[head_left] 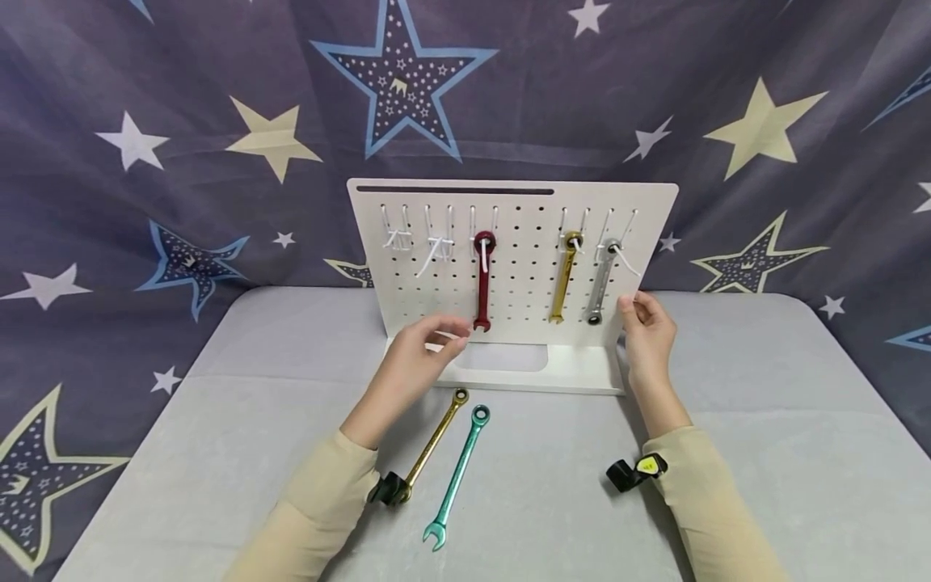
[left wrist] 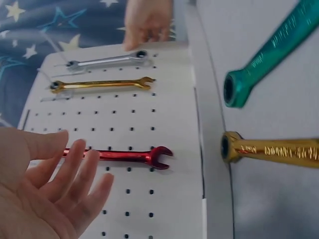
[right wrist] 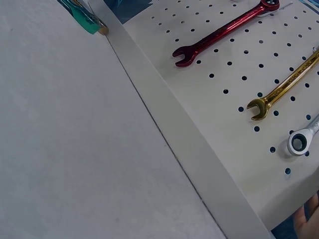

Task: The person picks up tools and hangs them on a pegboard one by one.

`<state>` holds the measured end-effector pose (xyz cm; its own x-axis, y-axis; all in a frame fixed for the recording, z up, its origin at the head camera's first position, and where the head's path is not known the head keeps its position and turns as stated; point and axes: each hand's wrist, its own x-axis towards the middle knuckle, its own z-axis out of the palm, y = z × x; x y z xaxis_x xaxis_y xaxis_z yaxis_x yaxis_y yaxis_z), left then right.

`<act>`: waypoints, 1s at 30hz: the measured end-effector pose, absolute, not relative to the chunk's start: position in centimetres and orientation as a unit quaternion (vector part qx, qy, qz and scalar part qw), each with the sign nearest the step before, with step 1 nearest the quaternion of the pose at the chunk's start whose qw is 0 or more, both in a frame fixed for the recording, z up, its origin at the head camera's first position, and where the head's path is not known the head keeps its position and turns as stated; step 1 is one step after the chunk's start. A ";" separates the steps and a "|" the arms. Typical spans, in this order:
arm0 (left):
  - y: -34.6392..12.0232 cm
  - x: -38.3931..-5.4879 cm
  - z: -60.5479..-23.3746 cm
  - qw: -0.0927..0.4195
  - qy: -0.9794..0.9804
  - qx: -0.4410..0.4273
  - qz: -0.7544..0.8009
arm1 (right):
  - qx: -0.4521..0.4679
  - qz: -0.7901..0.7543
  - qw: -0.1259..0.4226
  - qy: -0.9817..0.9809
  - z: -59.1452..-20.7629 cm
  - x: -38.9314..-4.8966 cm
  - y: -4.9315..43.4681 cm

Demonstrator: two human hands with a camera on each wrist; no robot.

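Note:
A white pegboard (head_left: 436, 299) stands upright on the table. From its hooks hang a red wrench (head_left: 483, 283), a gold wrench (head_left: 562, 279) and a silver wrench (head_left: 601, 283). My left hand (head_left: 425, 347) is beside the red wrench's lower, open end, fingers loosely bent with nothing between them. In the left wrist view, that hand (left wrist: 60, 184) overlaps the red wrench's shank (left wrist: 119, 155). At the board's right edge, my right hand (head_left: 650, 335) pinches the edge, thumb in front and fingers behind. Only a bit of that hand (right wrist: 308, 219) shows in the right wrist view.
Another gold wrench (head_left: 434, 444) and a green wrench (head_left: 460, 477) lie on the grey-covered table (head_left: 538, 485) in front of the board's base (head_left: 582, 372). Two white hooks (head_left: 396, 234) at the board's left hold no wrench. A star-patterned cloth (head_left: 545, 97) hangs behind.

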<state>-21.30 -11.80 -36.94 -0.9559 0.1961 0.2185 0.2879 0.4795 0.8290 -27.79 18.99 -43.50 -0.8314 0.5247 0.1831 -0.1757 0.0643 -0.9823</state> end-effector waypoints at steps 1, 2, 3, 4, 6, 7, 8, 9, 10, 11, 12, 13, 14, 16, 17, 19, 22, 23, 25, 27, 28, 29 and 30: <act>-11.9 -21.0 -36.9 0.044 -0.858 -0.144 -0.491 | -0.129 0.670 0.258 -0.684 -43.4 -27.8 19.0; -12.0 -20.8 -36.8 0.039 -0.858 -0.145 -0.490 | -0.130 0.669 0.256 -0.686 -43.4 -27.8 19.0; -12.1 -20.5 -36.7 0.035 -0.858 -0.149 -0.490 | -0.133 0.669 0.253 -0.686 -43.4 -27.8 19.1; -12.2 -20.3 -36.6 0.030 -0.858 -0.151 -0.490 | -0.134 0.668 0.252 -0.688 -43.3 -27.8 19.1; -12.5 -19.8 -36.6 0.020 -0.859 -0.156 -0.487 | -0.137 0.667 0.249 -0.688 -43.3 -27.9 19.1; -12.6 -19.5 -36.6 0.013 -0.863 -0.153 -0.482 | -0.138 0.668 0.249 -0.687 -43.4 -27.9 19.1; -12.7 -19.3 -36.6 0.007 -0.866 -0.150 -0.477 | -0.139 0.669 0.250 -0.686 -43.4 -28.0 19.1; -12.8 -19.0 -36.6 0.001 -0.869 -0.146 -0.473 | -0.139 0.670 0.250 -0.685 -43.4 -28.0 19.1; -13.0 -18.8 -36.8 -0.004 -0.872 -0.142 -0.469 | -0.137 0.670 0.252 -0.684 -43.4 -28.0 19.1; -13.1 -18.6 -36.9 -0.008 -0.875 -0.139 -0.464 | -0.136 0.671 0.252 -0.683 -43.4 -28.0 19.1; -13.2 -18.4 -37.1 -0.012 -0.877 -0.136 -0.460 | -0.135 0.672 0.253 -0.683 -43.4 -28.0 19.1; -13.4 -18.3 -37.2 -0.015 -0.881 -0.131 -0.454 | -0.133 0.673 0.254 -0.681 -43.4 -28.0 19.1; -13.5 -18.2 -37.4 -0.018 -0.883 -0.128 -0.451 | -0.132 0.673 0.254 -0.682 -43.4 -27.9 19.1; -13.8 -18.1 -37.7 -0.020 -0.888 -0.123 -0.443 | -0.129 0.673 0.254 -0.682 -43.4 -27.9 19.1; -14.0 -18.1 -37.8 -0.021 -0.890 -0.121 -0.438 | -0.128 0.674 0.254 -0.682 -43.4 -27.9 19.1; -14.4 -18.1 -38.0 -0.025 -0.894 -0.116 -0.432 | -0.128 0.673 0.254 -0.682 -43.3 -27.9 19.1; -14.9 -18.2 -38.1 -0.035 -0.901 -0.113 -0.418 | -0.132 0.673 0.252 -0.683 -43.2 -27.9 19.1; -15.0 -18.2 -38.2 -0.041 -0.903 -0.111 -0.414 | -0.134 0.671 0.249 -0.685 -43.2 -27.9 19.1; -15.3 -18.2 -38.4 -0.056 -0.908 -0.108 -0.401 | -0.137 0.669 0.244 -0.688 -43.2 -27.8 19.1; -15.6 -18.2 -38.7 -0.073 -0.913 -0.111 -0.387 | -0.139 0.665 0.241 -0.693 -43.3 -27.8 19.1; -15.7 -18.3 -38.9 -0.082 -0.914 -0.111 -0.381 | -0.139 0.664 0.240 -0.695 -43.3 -27.8 19.1; -15.8 -18.2 -39.0 -0.088 -0.916 -0.115 -0.375 | -0.138 0.663 0.241 -0.695 -43.4 -27.8 19.1; -15.9 -18.2 -39.1 -0.095 -0.916 -0.119 -0.370 | -0.137 0.663 0.243 -0.694 -43.4 -27.8 19.1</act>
<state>-18.22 -15.88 -39.15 -0.9538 0.2880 -0.0853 0.1478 0.6974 0.7012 -27.82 19.12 -43.37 -0.8442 0.5130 0.1554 -0.1319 0.0823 -0.9878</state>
